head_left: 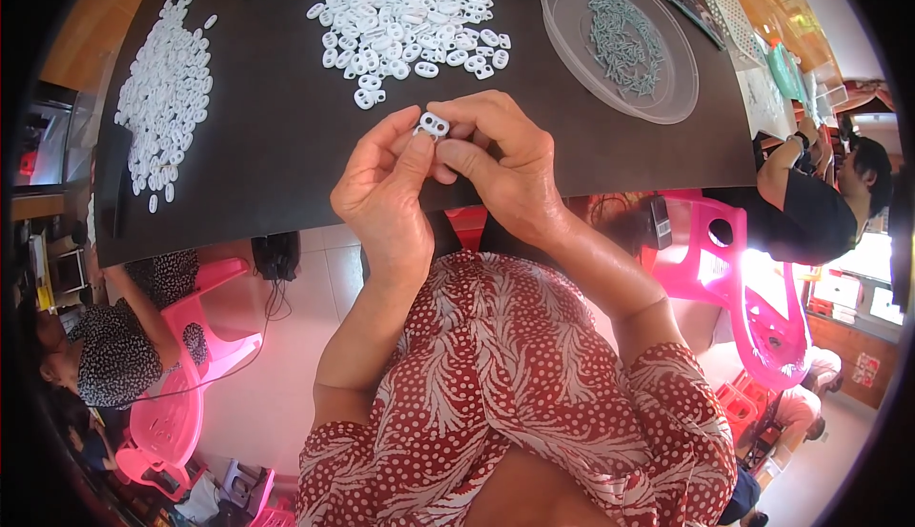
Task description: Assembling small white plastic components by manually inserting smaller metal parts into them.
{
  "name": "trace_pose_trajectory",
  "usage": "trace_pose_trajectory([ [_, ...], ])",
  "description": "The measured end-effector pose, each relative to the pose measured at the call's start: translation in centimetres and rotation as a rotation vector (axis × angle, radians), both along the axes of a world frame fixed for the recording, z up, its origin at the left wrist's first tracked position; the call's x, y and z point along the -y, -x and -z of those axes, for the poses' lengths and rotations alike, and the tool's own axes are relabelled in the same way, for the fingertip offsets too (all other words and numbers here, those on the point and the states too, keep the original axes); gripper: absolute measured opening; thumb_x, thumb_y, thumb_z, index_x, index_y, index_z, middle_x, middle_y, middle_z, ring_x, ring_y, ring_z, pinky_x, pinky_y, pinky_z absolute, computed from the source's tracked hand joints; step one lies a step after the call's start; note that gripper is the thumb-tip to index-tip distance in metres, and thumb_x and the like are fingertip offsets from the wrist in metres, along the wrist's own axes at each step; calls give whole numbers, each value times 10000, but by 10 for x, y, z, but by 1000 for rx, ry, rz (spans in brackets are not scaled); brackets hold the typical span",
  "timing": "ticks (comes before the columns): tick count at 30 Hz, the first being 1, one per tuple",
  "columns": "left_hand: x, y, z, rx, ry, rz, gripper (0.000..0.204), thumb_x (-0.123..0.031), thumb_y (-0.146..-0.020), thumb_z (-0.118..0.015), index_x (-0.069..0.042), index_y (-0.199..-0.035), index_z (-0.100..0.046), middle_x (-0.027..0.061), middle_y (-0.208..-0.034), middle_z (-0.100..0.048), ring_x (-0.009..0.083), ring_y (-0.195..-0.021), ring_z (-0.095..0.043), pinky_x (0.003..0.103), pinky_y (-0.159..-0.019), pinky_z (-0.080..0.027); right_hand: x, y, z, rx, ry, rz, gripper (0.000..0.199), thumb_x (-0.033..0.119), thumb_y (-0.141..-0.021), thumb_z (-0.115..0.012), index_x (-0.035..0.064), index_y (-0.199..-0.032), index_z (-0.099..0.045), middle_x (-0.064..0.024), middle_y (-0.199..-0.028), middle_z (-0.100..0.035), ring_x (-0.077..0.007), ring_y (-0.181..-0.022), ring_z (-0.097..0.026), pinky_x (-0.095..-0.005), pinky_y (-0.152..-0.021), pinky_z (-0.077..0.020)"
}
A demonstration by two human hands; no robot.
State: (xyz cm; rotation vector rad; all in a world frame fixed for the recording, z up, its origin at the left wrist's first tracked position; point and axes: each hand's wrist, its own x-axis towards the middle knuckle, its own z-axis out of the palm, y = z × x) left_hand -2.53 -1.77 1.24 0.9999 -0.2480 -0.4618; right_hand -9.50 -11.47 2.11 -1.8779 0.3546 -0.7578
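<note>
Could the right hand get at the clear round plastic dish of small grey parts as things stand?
Probably yes: the clear round plastic dish lies open-topped on the dark table, with nothing between it and the right hand, though both hands pinch a small white plastic piece.

On the table (pixel 286 146), loose plastic pieces lie in piles at upper left (pixel 164 89) and upper centre (pixel 410 22); a round tray of small parts (pixel 620 41) sits upper right.

Bare tabletop (pixel 286 136) lies between white piece heaps (pixel 405 22) (dish (pixel 572 12) rightward).

white piece (pixel 433 125) half hidden by hands (pixel 448 170)
</note>
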Motion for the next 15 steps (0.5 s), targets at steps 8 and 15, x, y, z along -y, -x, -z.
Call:
trace_pose_trajectory([
  [8,1,0,-8,-129,-5,24,183,46,-867,-582,82,-1043,-617,88,-818,-648,116,-672,-605,227,-641,-515,0,-1,-1,78,173,9,349,-37,-689,-667,21,-1032,-636,-93,-908,-607,-238,-804,-557,-328,-655,-472],
  [15,-2,2,-2,-126,15,54,205,11,-884,-570,69,-1077,-607,113,-932,-657,158,-804,-637,262,-699,-536,3,-1,6,118,430,73,357,-39,-686,-677,-17,-1040,-629,-132,-940,-609,-255,-775,-563,-331,-638,-475],
])
